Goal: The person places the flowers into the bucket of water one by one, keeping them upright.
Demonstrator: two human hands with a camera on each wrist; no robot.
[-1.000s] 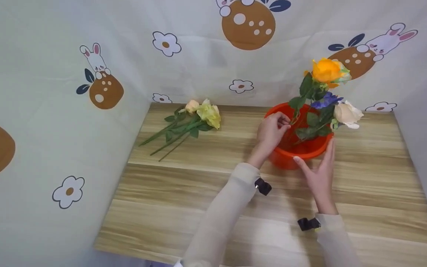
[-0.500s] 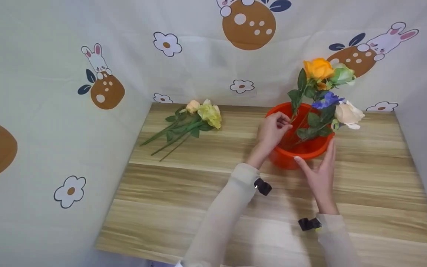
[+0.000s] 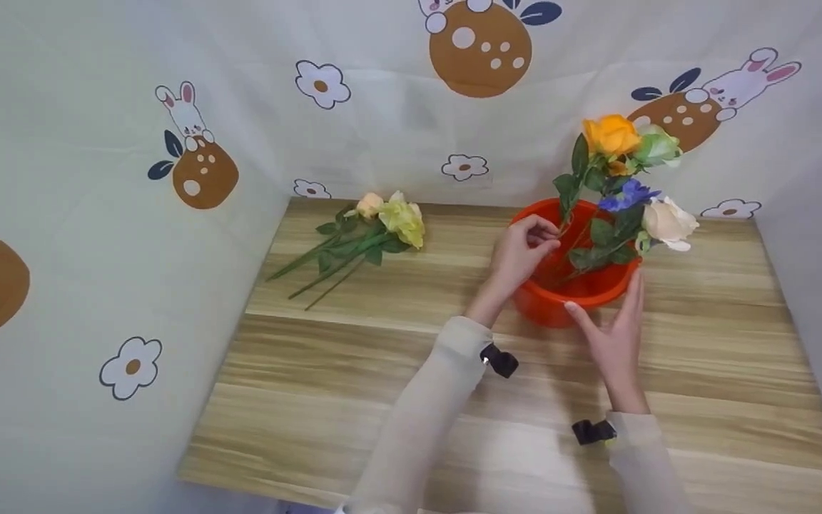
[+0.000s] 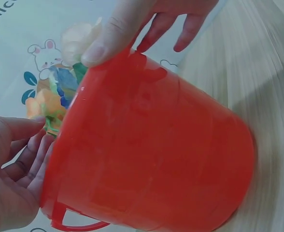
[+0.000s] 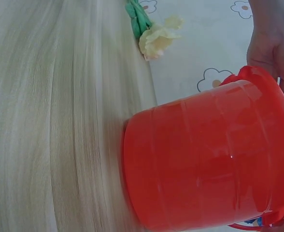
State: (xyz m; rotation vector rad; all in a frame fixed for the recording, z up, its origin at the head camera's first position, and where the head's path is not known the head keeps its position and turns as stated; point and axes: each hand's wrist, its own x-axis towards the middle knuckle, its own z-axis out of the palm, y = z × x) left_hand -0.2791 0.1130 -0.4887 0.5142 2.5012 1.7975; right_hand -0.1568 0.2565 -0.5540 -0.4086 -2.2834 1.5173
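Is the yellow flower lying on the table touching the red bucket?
Apart. The head view shows a strip of tabletop between the yellow flower and the red bucket.

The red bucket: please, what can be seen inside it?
Leafy stems reach into the red bucket; orange, green, blue and cream flower heads show above it. Leaves and the left hand cover part of the inside; the stems' lower ends cannot be clearly made out.
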